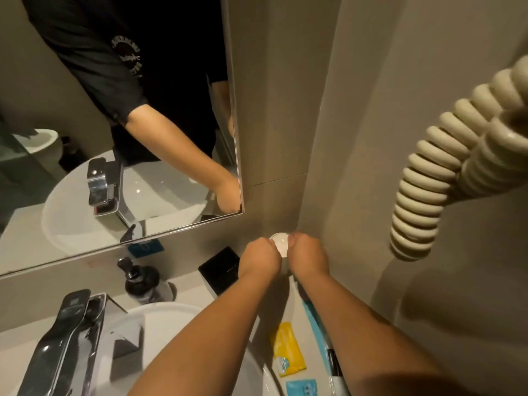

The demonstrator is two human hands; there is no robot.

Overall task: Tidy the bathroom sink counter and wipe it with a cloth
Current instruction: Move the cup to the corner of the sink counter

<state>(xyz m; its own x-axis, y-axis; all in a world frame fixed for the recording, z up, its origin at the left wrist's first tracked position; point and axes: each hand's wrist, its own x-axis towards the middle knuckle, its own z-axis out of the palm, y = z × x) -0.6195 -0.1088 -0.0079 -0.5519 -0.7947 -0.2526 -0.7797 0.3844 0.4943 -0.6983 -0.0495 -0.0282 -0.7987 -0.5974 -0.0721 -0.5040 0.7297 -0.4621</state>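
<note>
Both hands at centre frame, in the back corner of the grey counter [183, 284]. Left hand [258, 260] and right hand [307, 257] each curl around a small round white-topped cup [279, 243], gripping it from either side. Black square box [220, 268] just left of them. Yellow sachet [288, 348] and blue packet [301, 387] lie lower centre, beside the white basin [171, 310]. Dark pump bottle [143, 281] stands behind the chrome tap [65, 341].

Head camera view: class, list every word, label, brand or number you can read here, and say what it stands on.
None can be read.
Black shirt in the mirror: round print, blurred.
Yellow packet: markings blurred.
Blue packet: markings too small.
Long blue packet: black label illegible.
</note>
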